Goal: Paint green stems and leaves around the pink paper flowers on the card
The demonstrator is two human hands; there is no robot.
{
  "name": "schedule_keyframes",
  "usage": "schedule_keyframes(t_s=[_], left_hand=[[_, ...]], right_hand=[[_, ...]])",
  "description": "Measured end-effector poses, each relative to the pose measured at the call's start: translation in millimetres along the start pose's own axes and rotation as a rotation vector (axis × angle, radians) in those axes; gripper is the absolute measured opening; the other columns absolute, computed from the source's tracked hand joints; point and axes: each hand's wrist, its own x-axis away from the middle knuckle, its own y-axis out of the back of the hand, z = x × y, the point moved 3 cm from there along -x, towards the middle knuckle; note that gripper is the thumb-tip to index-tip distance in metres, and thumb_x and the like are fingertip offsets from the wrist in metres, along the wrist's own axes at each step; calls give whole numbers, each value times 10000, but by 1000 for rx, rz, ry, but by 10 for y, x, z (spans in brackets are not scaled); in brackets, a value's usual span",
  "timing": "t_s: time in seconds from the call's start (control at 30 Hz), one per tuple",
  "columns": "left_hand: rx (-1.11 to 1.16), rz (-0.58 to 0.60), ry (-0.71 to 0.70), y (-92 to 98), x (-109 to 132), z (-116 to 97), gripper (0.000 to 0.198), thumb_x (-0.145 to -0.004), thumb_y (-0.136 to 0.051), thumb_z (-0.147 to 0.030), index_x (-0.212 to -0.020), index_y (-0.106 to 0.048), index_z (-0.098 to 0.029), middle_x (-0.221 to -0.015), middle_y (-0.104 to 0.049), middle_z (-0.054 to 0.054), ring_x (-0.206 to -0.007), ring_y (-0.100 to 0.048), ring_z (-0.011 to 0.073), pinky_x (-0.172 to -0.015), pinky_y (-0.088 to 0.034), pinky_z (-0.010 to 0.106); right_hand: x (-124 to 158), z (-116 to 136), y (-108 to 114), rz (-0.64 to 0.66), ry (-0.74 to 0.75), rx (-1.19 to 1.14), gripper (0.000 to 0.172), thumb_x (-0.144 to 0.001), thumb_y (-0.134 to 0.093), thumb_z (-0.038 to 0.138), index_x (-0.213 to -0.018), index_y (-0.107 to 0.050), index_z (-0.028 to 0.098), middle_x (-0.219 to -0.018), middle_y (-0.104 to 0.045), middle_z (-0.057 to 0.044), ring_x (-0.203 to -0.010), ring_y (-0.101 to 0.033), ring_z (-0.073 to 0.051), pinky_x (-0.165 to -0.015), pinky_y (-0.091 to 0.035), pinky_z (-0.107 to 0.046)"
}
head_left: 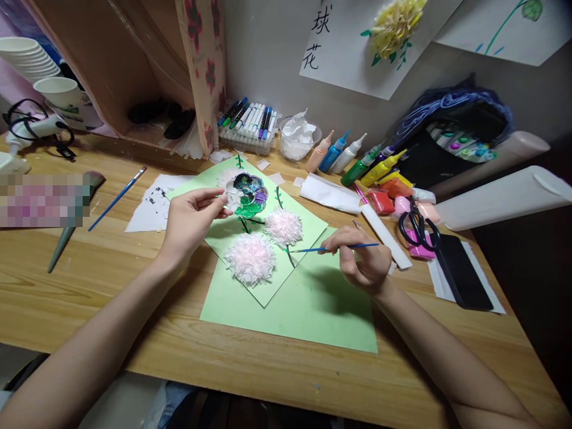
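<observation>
While right hand (364, 260) pinches paintbrush (313, 249), flowers (250, 259) lie leftward; palette (233, 195) too.

Bare left forearm (107, 328) slants up from the lower left, with the left hand (190, 217) kinda stretched rightward and its fingers (206, 195) in a pinch, while the bare right forearm (433, 342) angles in from the lower right, right hand (361, 262) curled pen-style.

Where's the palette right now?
In the head view, the palette is just left of centre, held in the left hand over the upper green sheet, farther back than the big pink flower.
</observation>
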Motion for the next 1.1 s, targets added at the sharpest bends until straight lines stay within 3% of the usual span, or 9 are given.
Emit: schedule_keyframes(t_s=[1.1], left_hand=[[10,15,11,-28,19,1,271,-690,-754,-320,-884,-720,-134,-740,-732,39,-628,-697,163,-679,-591,289]], right_hand=[[-21,27,-18,20,44,38,204,-811,-435,35,-869,-547,196,-649,-620,-22,-567,-606,-143,-485,-496,-282]])
